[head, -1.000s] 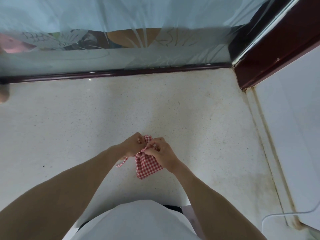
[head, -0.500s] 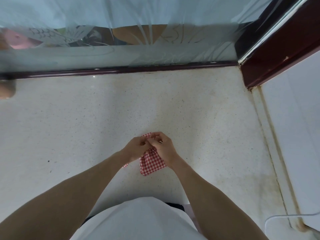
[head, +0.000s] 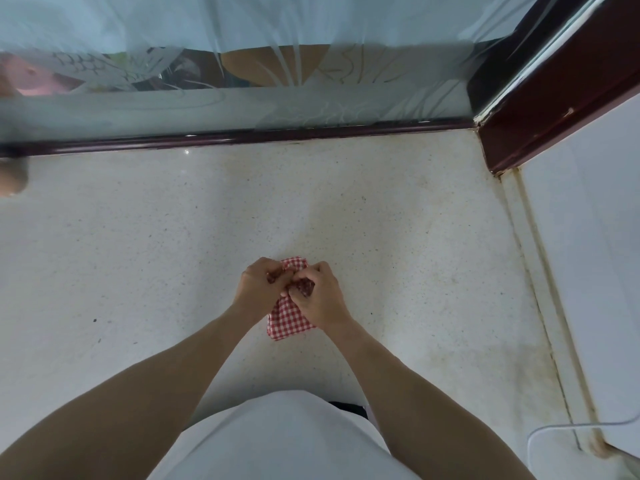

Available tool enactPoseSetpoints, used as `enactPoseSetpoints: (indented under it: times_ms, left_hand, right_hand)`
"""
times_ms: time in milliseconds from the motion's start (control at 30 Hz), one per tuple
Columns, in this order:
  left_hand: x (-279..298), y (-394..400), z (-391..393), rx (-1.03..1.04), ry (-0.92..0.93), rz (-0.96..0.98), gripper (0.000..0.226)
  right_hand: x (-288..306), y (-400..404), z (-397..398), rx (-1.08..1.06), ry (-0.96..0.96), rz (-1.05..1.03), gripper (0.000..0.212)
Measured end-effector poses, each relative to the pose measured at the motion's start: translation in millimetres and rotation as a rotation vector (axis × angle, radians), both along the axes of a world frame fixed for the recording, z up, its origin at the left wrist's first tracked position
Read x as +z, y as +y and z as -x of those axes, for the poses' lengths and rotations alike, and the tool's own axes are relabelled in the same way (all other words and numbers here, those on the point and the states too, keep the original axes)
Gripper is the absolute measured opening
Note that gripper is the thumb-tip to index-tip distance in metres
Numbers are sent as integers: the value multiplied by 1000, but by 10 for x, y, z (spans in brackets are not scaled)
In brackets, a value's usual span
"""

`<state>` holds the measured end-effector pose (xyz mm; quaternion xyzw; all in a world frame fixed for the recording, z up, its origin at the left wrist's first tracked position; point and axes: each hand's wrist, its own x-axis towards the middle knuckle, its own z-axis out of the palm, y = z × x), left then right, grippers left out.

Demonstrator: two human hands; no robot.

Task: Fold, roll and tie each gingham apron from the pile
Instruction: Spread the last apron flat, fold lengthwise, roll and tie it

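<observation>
Down on the pale speckled stone floor (head: 173, 271), close in front of the person, lay the small red-and-white checked cloth apron (head: 289, 320), already folded and rolled into a tight little bundle. Both hands were on its far end. The left hand (head: 258, 289) had its fingers curled in a grip that pinched the cloth, and the right hand (head: 320, 299) had its fingers curled in a grip on the bundle too, just beside the left. The tie string was hidden under the fingers, so I could not tell how far the knot had got. It looked like the tying step. From there, the roll could have sprung open if either grip let go too soon, because rolled cloth likes to unroll. The string could have slipped off the end of the bundle, since the hands worked so near its edge. A loose knot might have come undone later. Pulling too hard to one side could have squashed the roll crooked. No pile of other aprons showed anywhere.
</observation>
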<state>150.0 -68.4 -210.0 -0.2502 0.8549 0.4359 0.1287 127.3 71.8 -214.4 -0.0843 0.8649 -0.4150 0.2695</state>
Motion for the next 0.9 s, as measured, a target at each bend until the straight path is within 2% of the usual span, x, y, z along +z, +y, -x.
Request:
enactPoseSetpoints:
  times_ms: [100, 167, 300, 467, 633, 733, 800, 900]
  left_hand:
    - [-15, -84, -14, -89, 80, 34, 7]
    - [-1, -103, -22, -131, 123, 58, 11]
    - [61, -97, -20, -172, 213, 142, 6]
    - [25, -77, -11, -261, 140, 236, 16]
    - [16, -75, 36, -293, 101, 130, 20]
    - [22, -101, 100, -218, -45, 3, 22]
    - [10, -147, 125, -161, -133, -134, 23]
    - [20, -180, 123, -72, -201, -259, 19]
  right_hand:
    - [-19, -43, 8, -12, 34, -20, 28]
    - [-29, -62, 4, -2, 52, -37, 27]
    - [-40, -104, 6, 89, 78, -106, 24]
    - [7, -101, 22, 114, 156, -194, 20]
    - [10, -72, 30, 79, 170, -218, 14]
    - [9, -76, -10, 22, 195, -209, 8]
    - [-10, -51, -61, -37, 273, -181, 13]
    - [-36, -9, -102, 1, 339, -163, 17]
